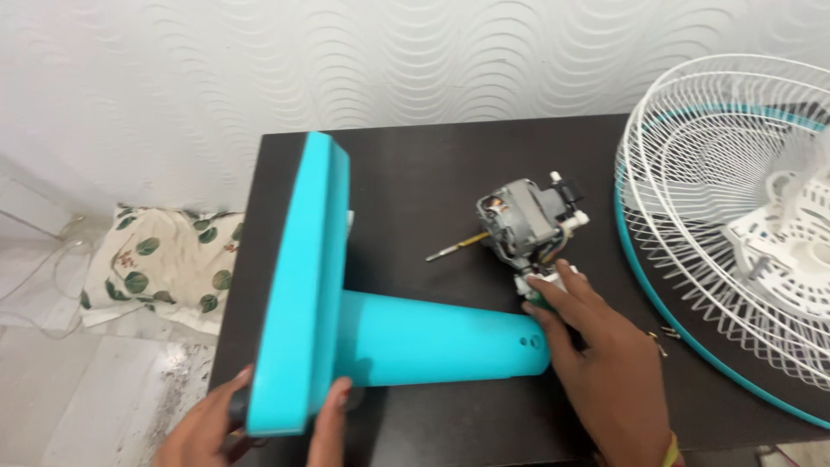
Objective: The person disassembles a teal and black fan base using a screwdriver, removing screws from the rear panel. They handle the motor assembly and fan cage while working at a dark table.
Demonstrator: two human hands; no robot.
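Down at the near edge of the dark table, the left hand pinches the turquoise fan base between fingers and thumb, holding it up on its edge. Right hand rests with fingers spread over the top end of the turquoise stand column, fingertips touching the white neck joint under the bare grey motor, its shaft sticking out to the left. White wire fan guard lies to the right, and a couple of small screws sit just beside the hand. My worry: the motor looks barely supported, so it could flop and strain its wires, and those screws could get nudged off the table. A leaf-print cushion lies on the floor at left.
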